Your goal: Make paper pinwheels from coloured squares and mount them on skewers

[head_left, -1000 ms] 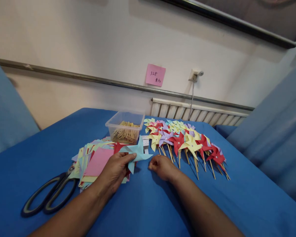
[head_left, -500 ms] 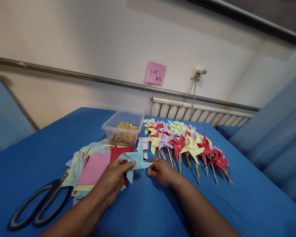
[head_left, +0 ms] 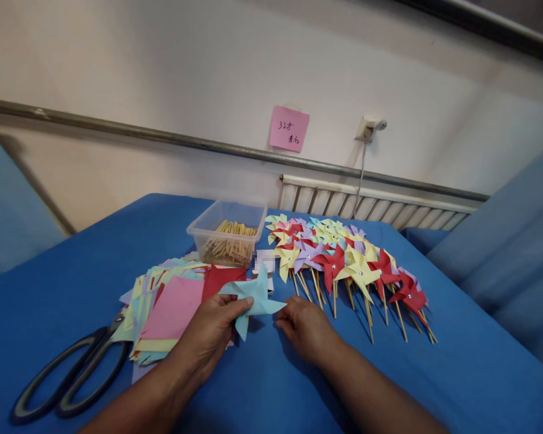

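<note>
Pale blue paper, folded into a four-bladed pinwheel (head_left: 265, 304), sits in the left hand (head_left: 215, 328), pinched between the thumb on top and the fingers beneath. It is held above the middle of the blue-covered table (head_left: 253, 392), well short of the far edge. The right hand (head_left: 310, 328) is level with it, fingers curled in and thumb drawn close to them, right by the pinwheel's right-hand tip; I cannot tell whether those fingers touch the tip or hold anything.

Left of the pinwheel, toward the table's left edge, a loose stack of coloured paper sheets (head_left: 136, 310) spreads out, with a pink sheet (head_left: 174, 307) and a red sheet (head_left: 221, 277) on top. Dark-handled scissors (head_left: 100, 349) lie nearer the wearer, beyond the stack's left side, their blades hidden by paper.

Behind the stack, closer to the far edge, a clear plastic box (head_left: 192, 230) holds a heap of thin wooden sticks (head_left: 235, 229). Just to its right is a small whitish item (head_left: 266, 259), too blurred to identify.

Toward the far-right corner, yellow, red, lilac and blue pinwheels on sticks (head_left: 361, 272) lie in overlapping rows, heads toward the far edge. A pink handwritten note (head_left: 289, 128) is stuck to the wall above.
</note>
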Demonstrator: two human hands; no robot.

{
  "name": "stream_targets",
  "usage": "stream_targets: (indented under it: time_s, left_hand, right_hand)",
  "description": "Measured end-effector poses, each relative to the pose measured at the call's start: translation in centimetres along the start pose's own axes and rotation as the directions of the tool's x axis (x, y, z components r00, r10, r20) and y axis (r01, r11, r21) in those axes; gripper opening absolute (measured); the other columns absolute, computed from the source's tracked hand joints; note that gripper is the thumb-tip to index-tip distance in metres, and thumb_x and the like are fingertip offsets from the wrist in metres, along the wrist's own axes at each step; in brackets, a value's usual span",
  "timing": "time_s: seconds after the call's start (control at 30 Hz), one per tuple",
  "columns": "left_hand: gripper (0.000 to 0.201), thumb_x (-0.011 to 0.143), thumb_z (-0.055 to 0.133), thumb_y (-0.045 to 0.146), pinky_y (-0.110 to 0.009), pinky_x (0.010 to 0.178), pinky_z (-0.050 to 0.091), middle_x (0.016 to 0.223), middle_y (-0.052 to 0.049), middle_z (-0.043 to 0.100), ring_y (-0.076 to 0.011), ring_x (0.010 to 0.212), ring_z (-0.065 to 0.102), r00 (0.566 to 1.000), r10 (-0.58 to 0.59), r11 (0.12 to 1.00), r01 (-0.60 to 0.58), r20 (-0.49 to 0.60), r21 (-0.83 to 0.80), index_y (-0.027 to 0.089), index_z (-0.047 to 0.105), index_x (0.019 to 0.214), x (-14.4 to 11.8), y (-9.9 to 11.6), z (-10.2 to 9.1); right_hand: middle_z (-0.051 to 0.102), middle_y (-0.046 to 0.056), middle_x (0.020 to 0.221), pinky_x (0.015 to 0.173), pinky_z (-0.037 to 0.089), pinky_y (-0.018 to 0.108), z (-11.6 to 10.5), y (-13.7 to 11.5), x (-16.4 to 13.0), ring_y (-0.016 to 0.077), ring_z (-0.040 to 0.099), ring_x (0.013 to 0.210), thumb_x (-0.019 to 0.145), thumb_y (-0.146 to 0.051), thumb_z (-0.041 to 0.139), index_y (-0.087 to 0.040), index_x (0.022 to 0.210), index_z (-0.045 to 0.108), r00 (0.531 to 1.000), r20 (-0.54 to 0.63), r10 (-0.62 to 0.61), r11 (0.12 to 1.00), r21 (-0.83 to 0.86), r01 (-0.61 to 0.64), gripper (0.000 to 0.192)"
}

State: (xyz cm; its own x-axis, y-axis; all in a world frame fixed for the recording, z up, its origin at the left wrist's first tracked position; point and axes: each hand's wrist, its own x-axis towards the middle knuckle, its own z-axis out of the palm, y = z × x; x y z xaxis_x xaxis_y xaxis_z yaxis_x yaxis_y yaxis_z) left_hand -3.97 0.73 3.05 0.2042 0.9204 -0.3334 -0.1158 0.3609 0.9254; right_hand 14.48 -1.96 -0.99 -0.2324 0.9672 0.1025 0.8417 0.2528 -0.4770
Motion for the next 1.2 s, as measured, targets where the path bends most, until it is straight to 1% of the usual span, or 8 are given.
stream_targets:
  time_s: [0.13, 0.33, 0.47, 0.73, 0.93, 1.03, 1.1, 1.2]
  left_hand:
    - [0.021, 0.067, 0.073, 0.031, -0.02, 0.034, 0.032, 0.053, -0.003, 0.062, -0.0124, 0.041, 0.053, 1.0, -0.003, 1.0, 0.003, 0.028, 0.002, 0.012, 0.065, 0.066, 0.5, -0.5, -0.3]
    - [0.021, 0.068, 0.073, 0.032, -0.02, 0.035, 0.033, 0.054, -0.003, 0.063, -0.0126, 0.042, 0.054, 0.999, 0.005, 1.0, -0.005, 0.041, 0.003, 0.012, 0.066, 0.07, 0.6, -0.8, -0.4]
    - [0.02, 0.068, 0.074, 0.031, -0.02, 0.037, 0.035, 0.056, -0.003, 0.065, -0.0128, 0.043, 0.055, 0.998, 0.015, 1.0, -0.013, 0.057, -0.023, 0.012, 0.066, 0.071, 0.6, -0.8, -0.3]
    - [0.022, 0.063, 0.076, 0.029, -0.023, 0.041, 0.04, 0.057, -0.004, 0.067, -0.0161, 0.048, 0.061, 0.997, 0.031, 0.998, -0.028, 0.067, -0.057, 0.012, 0.069, 0.073, 0.4, -0.6, -0.1]
    - [0.023, 0.065, 0.075, 0.033, -0.022, 0.038, 0.038, 0.055, -0.003, 0.065, -0.0144, 0.043, 0.058, 0.998, 0.027, 0.999, -0.026, 0.061, -0.021, 0.012, 0.065, 0.069, 0.6, -0.9, -0.2]
    - [0.025, 0.067, 0.073, 0.036, -0.021, 0.035, 0.035, 0.054, -0.002, 0.064, -0.0129, 0.041, 0.056, 0.999, 0.045, 0.999, -0.046, 0.021, 0.029, 0.013, 0.065, 0.071, 0.7, -1.2, -0.3]
    - [0.025, 0.067, 0.073, 0.036, -0.02, 0.034, 0.035, 0.055, -0.001, 0.063, -0.0126, 0.042, 0.056, 0.998, 0.062, 0.996, -0.061, -0.011, 0.062, 0.013, 0.064, 0.071, 0.5, -1.2, -0.2]
    - [0.021, 0.066, 0.073, 0.032, -0.019, 0.036, 0.036, 0.057, 0.001, 0.063, -0.0118, 0.044, 0.056, 0.995, 0.086, 0.992, -0.08, -0.059, 0.1, 0.014, 0.065, 0.074, 0.0, -0.9, 0.3]
  right_hand:
    - [0.063, 0.003, 0.087, 0.066, 0.038, 0.022, -0.1, -0.3, 0.0, 0.0144, 0.059, 0.078, 0.091, -0.022, 0.046, -0.021, 0.081, 0.065, 0.998, 0.06, -0.031, 0.991, -0.13, 0.038, 0.022]
    - [0.064, 0.005, 0.087, 0.062, 0.037, 0.024, -0.1, -0.3, -0.1, 0.0159, 0.059, 0.075, 0.093, -0.023, 0.043, -0.02, 0.085, 0.066, 0.996, 0.076, -0.041, 0.954, -0.295, 0.062, 0.024]
    - [0.064, 0.007, 0.085, 0.061, 0.038, 0.026, 0.1, -0.5, -0.2, 0.0168, 0.059, 0.071, 0.094, -0.022, 0.04, -0.018, 0.085, 0.067, 0.995, 0.091, -0.048, 0.942, -0.328, 0.075, 0.029]
    - [0.065, 0.011, 0.087, 0.068, 0.043, 0.031, 0.6, -1.1, -0.1, 0.0227, 0.061, 0.08, 0.09, -0.017, 0.044, -0.014, 0.09, 0.067, 0.993, 0.108, -0.049, 0.926, -0.367, 0.085, 0.024]
    - [0.065, 0.012, 0.087, 0.068, 0.043, 0.031, 0.7, -1.5, -0.3, 0.0229, 0.062, 0.079, 0.09, -0.019, 0.045, -0.015, 0.086, 0.067, 0.999, 0.04, 0.021, 0.926, -0.379, -0.004, 0.023]
    - [0.066, 0.011, 0.088, 0.066, 0.043, 0.029, 0.7, -1.6, -0.4, 0.0218, 0.063, 0.077, 0.09, -0.018, 0.046, -0.015, 0.085, 0.067, 1.0, 0.01, 0.027, 0.932, -0.362, -0.022, 0.022]
    - [0.067, 0.01, 0.087, 0.065, 0.043, 0.029, 0.5, -1.4, -0.5, 0.0211, 0.064, 0.077, 0.09, -0.016, 0.046, -0.015, 0.085, 0.068, 0.999, -0.021, 0.031, 0.945, -0.324, -0.036, 0.022]
    - [0.068, 0.008, 0.087, 0.067, 0.044, 0.027, -0.3, -0.7, -0.6, 0.02, 0.064, 0.078, 0.088, -0.015, 0.049, -0.017, 0.088, 0.068, 0.989, -0.136, 0.056, 0.979, -0.189, -0.081, 0.019]
